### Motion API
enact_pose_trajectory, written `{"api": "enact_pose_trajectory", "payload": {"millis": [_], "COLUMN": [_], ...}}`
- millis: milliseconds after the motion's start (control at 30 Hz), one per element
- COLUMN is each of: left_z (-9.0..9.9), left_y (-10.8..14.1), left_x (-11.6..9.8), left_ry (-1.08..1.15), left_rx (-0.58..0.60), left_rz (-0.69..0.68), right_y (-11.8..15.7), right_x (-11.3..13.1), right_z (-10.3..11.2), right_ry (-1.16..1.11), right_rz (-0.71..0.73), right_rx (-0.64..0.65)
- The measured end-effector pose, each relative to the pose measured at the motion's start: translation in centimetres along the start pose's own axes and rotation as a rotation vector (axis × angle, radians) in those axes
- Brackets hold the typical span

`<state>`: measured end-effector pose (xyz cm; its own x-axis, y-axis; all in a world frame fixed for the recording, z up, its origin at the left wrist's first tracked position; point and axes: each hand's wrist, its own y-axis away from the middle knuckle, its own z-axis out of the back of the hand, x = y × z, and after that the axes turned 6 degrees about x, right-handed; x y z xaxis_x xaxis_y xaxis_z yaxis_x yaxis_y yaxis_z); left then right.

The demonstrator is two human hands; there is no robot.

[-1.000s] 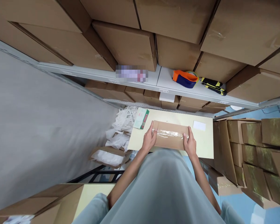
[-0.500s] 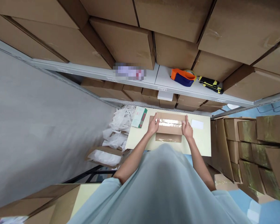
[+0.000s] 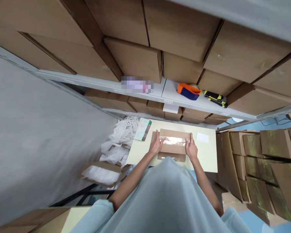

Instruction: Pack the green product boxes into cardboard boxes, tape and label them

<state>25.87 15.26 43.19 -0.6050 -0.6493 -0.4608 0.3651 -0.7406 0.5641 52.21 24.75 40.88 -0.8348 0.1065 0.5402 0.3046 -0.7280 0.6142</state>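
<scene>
A brown cardboard box with shiny clear tape across its top is held between my hands over the pale table. My left hand grips its left end, the thumb on top near the tape. At the right end, my right hand presses against the side with its fingers pointing up. Beneath the box, more brown cardboard shows along the near edge and at the left. A green and white box lies to the left, and a white card lies to the right.
Above the table, a shelf holds large cartons, an orange and blue tape dispenser and yellow-black cutters. White packing material is heaped at the left. Stacked taped cartons stand at the right.
The camera view has shifted, so the shelf and table appear lower. The box's top flaps, with a gap between them before, now look closed together under the tape. Both hands still hold the box.
</scene>
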Motion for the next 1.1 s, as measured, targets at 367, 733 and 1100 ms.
{"api": "enact_pose_trajectory", "payload": {"millis": [367, 733, 1100], "left_z": [2.6, 13.1, 9.5], "left_y": [-5.1, -10.6, -1.5], "left_x": [-5.8, -25.8, -18.6], "left_ry": [-0.498, -0.213, 0.429], "left_rx": [-0.397, -0.587, -0.489], "left_rz": [-0.669, -0.790, -0.613], "right_y": [-6.8, -15.2, -5.9], "right_x": [5.9, 23.1, 16.4], "right_z": [4.7, 21.6, 16.4], "right_ry": [0.319, 0.476, -0.475], "right_rz": [0.614, 0.345, 0.626], "right_rx": [-0.609, -0.287, -0.160]}}
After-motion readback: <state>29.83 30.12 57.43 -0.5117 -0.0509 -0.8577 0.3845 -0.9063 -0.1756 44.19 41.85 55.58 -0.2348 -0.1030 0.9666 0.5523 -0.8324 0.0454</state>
